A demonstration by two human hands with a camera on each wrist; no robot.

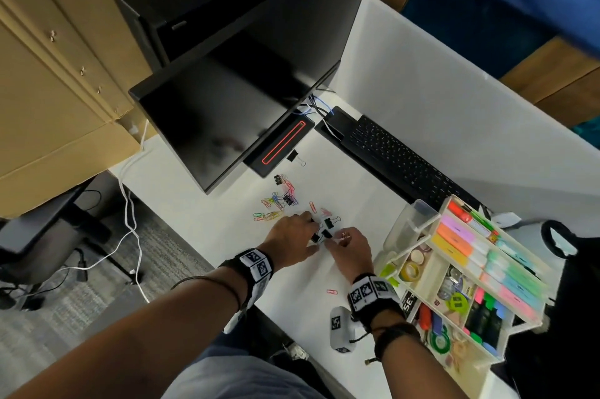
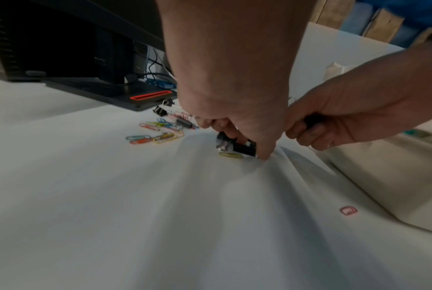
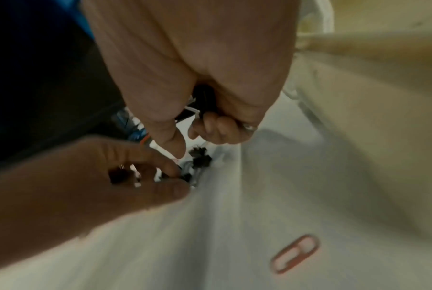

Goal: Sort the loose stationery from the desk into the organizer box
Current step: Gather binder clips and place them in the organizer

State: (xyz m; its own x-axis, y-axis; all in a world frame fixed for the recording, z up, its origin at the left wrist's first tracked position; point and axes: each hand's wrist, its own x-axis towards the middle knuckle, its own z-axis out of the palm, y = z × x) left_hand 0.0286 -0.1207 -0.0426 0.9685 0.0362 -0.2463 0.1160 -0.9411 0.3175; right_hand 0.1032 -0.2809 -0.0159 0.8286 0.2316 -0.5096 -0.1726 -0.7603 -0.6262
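Several black binder clips (image 1: 328, 222) lie on the white desk (image 1: 227, 229) between my hands. My left hand (image 1: 312, 234) pinches one black binder clip (image 2: 244, 147) with fingertips down on the desk. Right beside it, my right hand (image 1: 337, 241) has its fingers curled round black binder clips (image 3: 205, 98); how many is hidden in the fist. A heap of coloured paper clips (image 1: 276, 204) lies just beyond the left hand, with more binder clips (image 1: 278, 178) among it. The white organizer box (image 1: 422, 207) stands to the right of the hands, holding sticky notes, tape and markers.
One red paper clip (image 1: 331, 292) lies alone near the desk's front edge. A monitor (image 1: 243, 90) on its red-lined base (image 1: 284, 148) stands behind the clips, and a black keyboard (image 1: 406, 158) lies behind the organizer. A white tagged block (image 1: 341, 330) sits by my right wrist.
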